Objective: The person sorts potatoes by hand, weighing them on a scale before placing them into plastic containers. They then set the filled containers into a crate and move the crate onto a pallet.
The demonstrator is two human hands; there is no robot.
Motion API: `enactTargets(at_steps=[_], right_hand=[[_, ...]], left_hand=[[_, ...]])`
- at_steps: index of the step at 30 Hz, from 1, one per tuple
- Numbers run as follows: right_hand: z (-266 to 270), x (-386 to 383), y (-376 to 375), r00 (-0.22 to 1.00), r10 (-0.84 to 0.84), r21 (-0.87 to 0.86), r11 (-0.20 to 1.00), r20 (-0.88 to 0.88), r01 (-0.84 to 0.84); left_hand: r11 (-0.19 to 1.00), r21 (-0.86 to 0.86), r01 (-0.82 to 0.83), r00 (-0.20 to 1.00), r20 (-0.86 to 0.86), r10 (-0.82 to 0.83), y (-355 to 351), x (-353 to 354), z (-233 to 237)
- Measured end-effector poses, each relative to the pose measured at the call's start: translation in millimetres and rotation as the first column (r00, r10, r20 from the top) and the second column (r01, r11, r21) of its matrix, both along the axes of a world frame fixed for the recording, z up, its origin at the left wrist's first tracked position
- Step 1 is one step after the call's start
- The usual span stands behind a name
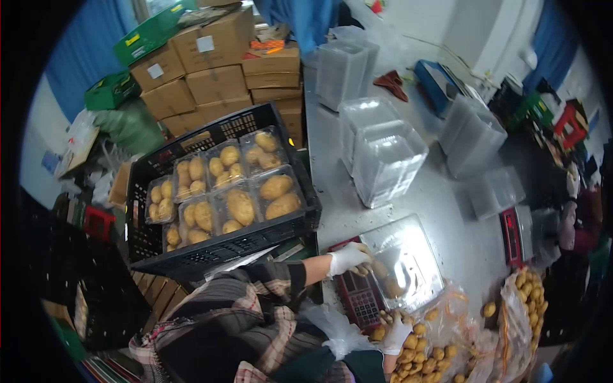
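Observation:
A red scale (363, 300) with a keypad stands on the metal table, and a clear plastic box (403, 258) with potatoes inside lies on its plate. My left hand (351, 259), in a white glove, is at the box's near left edge; its fingers are bent, and what they grip is too small to make out. Close to the scale's lower right corner is my right hand (396, 329), gloved too, over the loose potatoes (424, 357); whether it holds one is unclear. Glare hides part of the box.
A black crate (217, 246) at the left holds several boxes of potatoes. Stacked clear containers (389, 163) stand on the metal table (332, 191). At the right are a second scale (513, 236), a bag of potatoes (527, 300) and a co-worker's hands (568, 220). Cartons (217, 48) rise behind.

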State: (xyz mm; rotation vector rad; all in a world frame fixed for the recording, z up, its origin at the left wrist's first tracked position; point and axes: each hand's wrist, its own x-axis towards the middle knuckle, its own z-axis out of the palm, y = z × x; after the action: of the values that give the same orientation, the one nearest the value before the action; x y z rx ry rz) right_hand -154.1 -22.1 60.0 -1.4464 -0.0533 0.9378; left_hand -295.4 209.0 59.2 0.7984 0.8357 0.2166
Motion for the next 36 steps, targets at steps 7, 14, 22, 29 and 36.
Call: enactTargets(at_steps=[7,14,22,29,36], right_hand=[[-2.8,-4.5,9.3,0.982,0.054,0.049,0.997,0.18,-0.064],[90.0,-43.8,46.3,0.765,0.294,0.027,0.926,0.572,-0.376],[123.6,-90.2,86.4,0.494,0.588,0.034,0.621,0.64,-0.783],[65.1,-58.5,58.5,0.752,0.518,0.015,0.82,0.407,-0.573],[63.9,-62.9,69.5,0.744,0.503,0.029,0.82,0.439,-0.571]], left_hand=[[0.992,0.094,-0.088,0.995,0.057,0.082,-6.4,7.2,-8.1],[0.929,-0.18,-0.322,0.755,0.544,0.367,-17.4,-45.3,108.7],[0.712,0.117,-0.692,0.676,0.45,0.583,45.0,-221.6,180.2],[0.68,0.228,-0.697,0.687,-0.063,0.724,31.1,-477.5,164.9],[0.629,0.248,-0.737,0.474,-0.473,0.743,-10.9,-583.1,78.5]])
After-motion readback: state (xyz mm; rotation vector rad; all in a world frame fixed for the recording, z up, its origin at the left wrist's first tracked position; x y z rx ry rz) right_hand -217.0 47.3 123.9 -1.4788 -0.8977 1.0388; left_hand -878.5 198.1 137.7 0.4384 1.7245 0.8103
